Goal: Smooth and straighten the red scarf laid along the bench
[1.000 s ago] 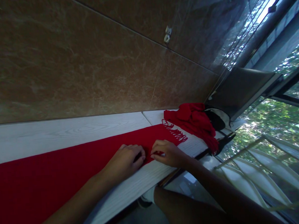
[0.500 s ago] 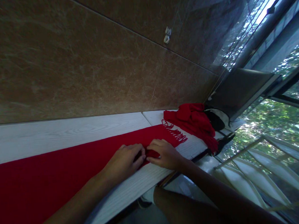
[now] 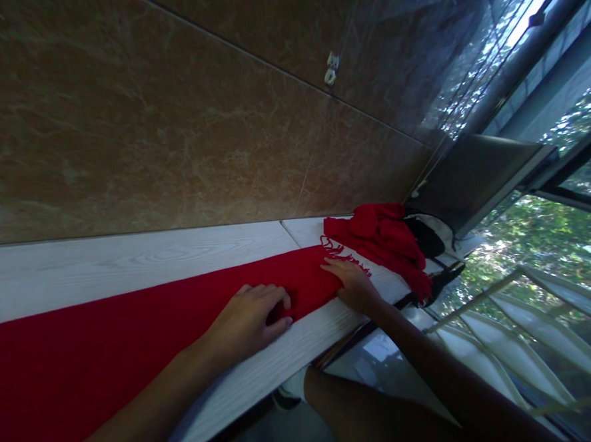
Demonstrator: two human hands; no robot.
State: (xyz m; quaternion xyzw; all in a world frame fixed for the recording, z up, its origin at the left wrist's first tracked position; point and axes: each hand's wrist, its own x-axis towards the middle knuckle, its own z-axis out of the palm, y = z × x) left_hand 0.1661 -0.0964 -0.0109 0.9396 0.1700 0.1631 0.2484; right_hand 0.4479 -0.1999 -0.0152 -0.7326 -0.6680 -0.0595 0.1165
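A long red scarf lies spread flat on a white wood-grain surface, its fringe at the far right end. My left hand rests on the scarf near its front edge, fingers loosely bent and thumb apart from them; nothing shows in its grip. Further right, my right hand lies on the scarf's end by the fringe, fingers stretched out and flat. Part of the fringe is hidden behind that hand.
Beyond the scarf's end sits a crumpled red fringed cloth, beside a black and white item. A brown tiled wall rises behind the surface. To the right stands a pale slatted rack. My leg is below the front edge.
My right hand has moved right from beside my left hand to the fringed end, its fingers straightening. The bunched edge between the hands now lies flat. My left hand has barely moved.
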